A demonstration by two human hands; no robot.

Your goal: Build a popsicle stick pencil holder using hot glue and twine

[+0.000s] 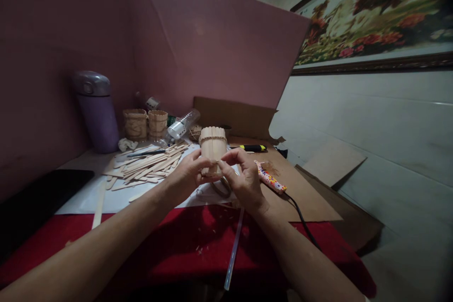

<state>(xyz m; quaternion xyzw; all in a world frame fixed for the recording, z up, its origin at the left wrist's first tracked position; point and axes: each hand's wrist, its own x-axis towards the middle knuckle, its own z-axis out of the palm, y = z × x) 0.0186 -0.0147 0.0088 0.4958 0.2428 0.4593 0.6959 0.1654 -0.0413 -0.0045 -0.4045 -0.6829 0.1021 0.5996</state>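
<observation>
Left hand [189, 170] and right hand [247, 181] grasp wooden cup [213, 148], sticks [152, 165] piled left of grip, glue gun [271, 180] to its right, clear rod [234, 248] nearside

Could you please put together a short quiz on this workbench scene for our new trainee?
1. Multiple choice: Which object do both the left hand and the right hand have fingers at? A: a plastic bottle. B: a wooden cup with a cord-like band near its rim. C: a picture frame.

2. True or false: The patterned glue gun is gripped in the right hand.

3. Fill in the missing colour: Two more wooden cups stand near the tall ____ bottle.

Key:
1. B.
2. False; it lies on the cardboard.
3. Purple.
</observation>
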